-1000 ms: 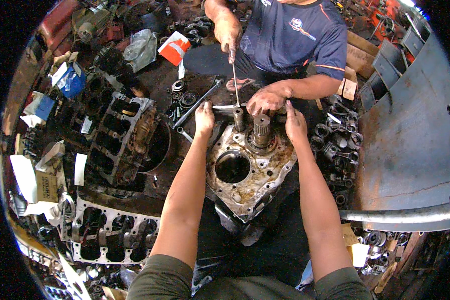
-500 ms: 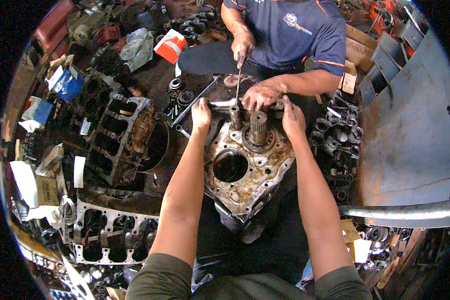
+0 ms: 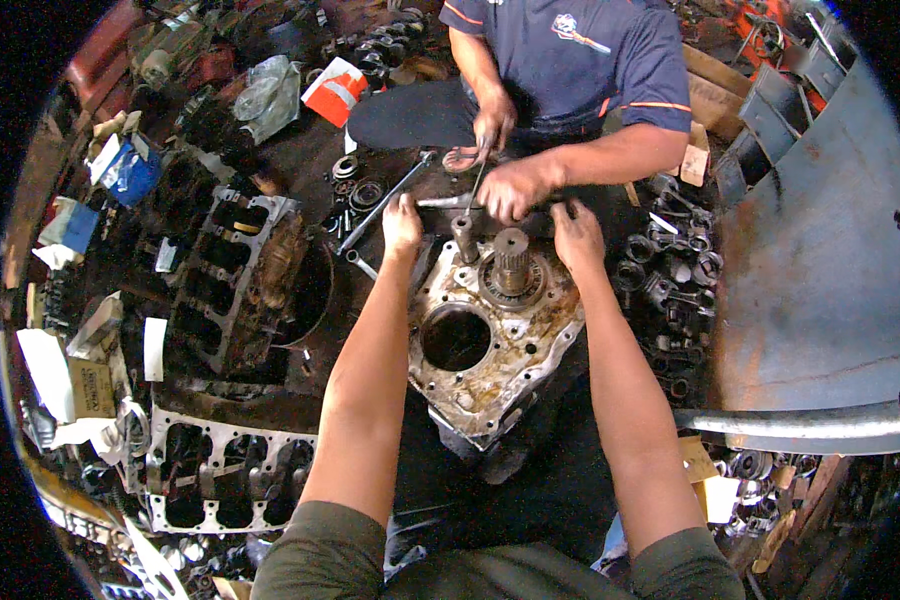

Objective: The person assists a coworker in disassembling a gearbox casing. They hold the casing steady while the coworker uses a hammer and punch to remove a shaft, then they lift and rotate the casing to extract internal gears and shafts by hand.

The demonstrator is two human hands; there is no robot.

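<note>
A grease-stained metal housing (image 3: 458, 385) with a large round hole lies in front of me, between my forearms. A splined shaft (image 3: 512, 262) stands upright in a bearing on it, beside a short metal tube (image 3: 464, 240). My left hand (image 3: 403, 228) is closed around the left end of a pale metal bar (image 3: 448, 203) across the housing's far side. At the far right corner my right hand (image 3: 577, 240) has curled fingers; what they grip is hidden. Opposite me, a co-worker's hand (image 3: 492, 122) holds a thin rod (image 3: 476, 186) down toward the tube; their other hand (image 3: 515, 190) rests by the bar.
Left of the housing lie a long wrench (image 3: 385, 208), bearing rings (image 3: 366, 194) and engine blocks (image 3: 232, 262). Connecting rods with pistons (image 3: 670, 275) crowd the right side, beside a large grey metal panel (image 3: 815, 270). Another block (image 3: 210, 470) sits at lower left.
The co-worker's rod hand has come lower and the rod tilts more. The co-worker's other hand has shifted slightly right. My right hand sits a little lower and more curled.
</note>
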